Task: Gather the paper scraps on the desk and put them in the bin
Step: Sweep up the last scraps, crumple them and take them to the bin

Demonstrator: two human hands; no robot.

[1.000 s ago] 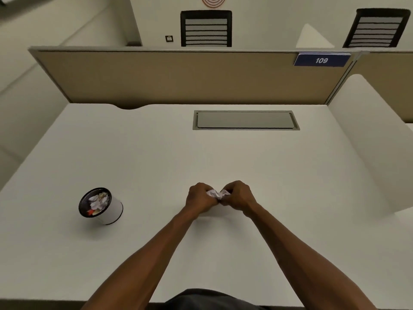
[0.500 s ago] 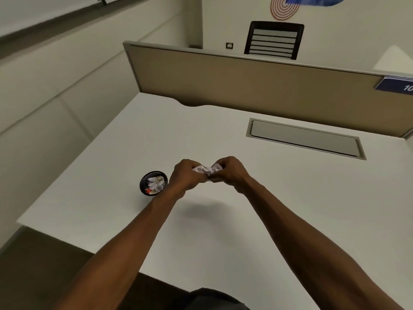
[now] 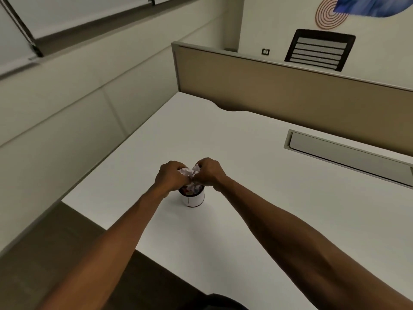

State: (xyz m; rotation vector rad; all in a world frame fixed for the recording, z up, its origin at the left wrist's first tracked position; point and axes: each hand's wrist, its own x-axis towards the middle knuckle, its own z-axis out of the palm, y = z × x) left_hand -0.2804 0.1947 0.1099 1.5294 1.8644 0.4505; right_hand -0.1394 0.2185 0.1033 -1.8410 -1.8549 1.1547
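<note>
A bunch of crumpled white paper scraps [image 3: 189, 171] sits between my two hands, held together directly above the bin. My left hand [image 3: 171, 176] grips the scraps from the left with curled fingers. My right hand [image 3: 208, 172] grips them from the right the same way. The bin [image 3: 193, 198] is a small white cylinder with a dark rim, standing on the white desk [image 3: 245, 175] just below my hands. Its mouth is mostly hidden by my hands; some paper and coloured bits show inside.
A beige partition [image 3: 290, 92] runs along the desk's far edge. A grey cable flap [image 3: 348, 157] is set into the desk at the right. The desk's left edge and near-left corner drop to the floor close to the bin. A black chair [image 3: 319, 50] stands behind the partition.
Both hands have carried the scraps left from the desk's middle to a spot directly over the bin. My view has swung left with them.
</note>
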